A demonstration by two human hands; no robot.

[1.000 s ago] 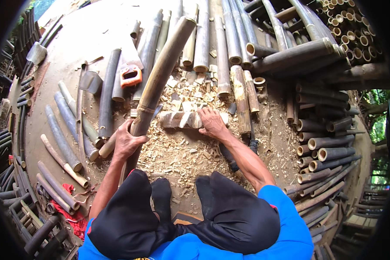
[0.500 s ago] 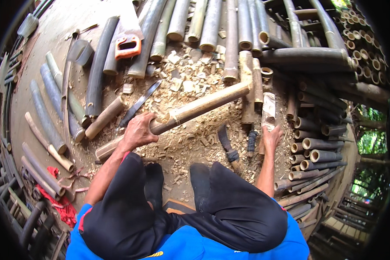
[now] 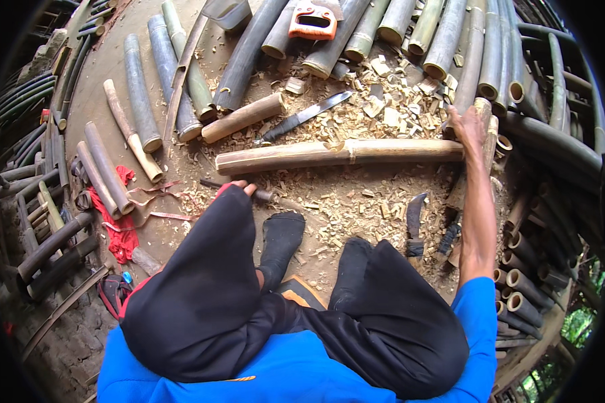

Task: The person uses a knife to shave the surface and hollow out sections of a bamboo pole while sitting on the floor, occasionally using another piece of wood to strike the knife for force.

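Note:
A bamboo pole [image 3: 396,152], with a notch cut near its middle, lies crosswise in front of my knees. My right hand [image 3: 470,129] is closed at its right end, beside an upright bamboo piece [image 3: 484,121]. Low by my left knee, my left hand [image 3: 245,188] has its fingers around a short, dark rod-like tool [image 3: 262,195]; the knee hides most of that hand. Beyond the pole lie a long knife [image 3: 316,113] with a dark handle and a short bamboo length [image 3: 243,118]. A curved blade [image 3: 415,211] with a wrapped handle rests nearer my right foot.
Wood chips [image 3: 390,101] cover the ground. An orange-handled saw [image 3: 314,20] rests on bamboo poles at the back. More bamboo lies at left and is stacked at right [image 3: 524,305]. A red cloth [image 3: 119,232] lies on the left, and my feet [image 3: 282,242] are close in.
My left hand has let go of the pole's middle and moved down to the dark tool. My right hand has left a pale wooden piece for the pole's right end. The view has shifted left.

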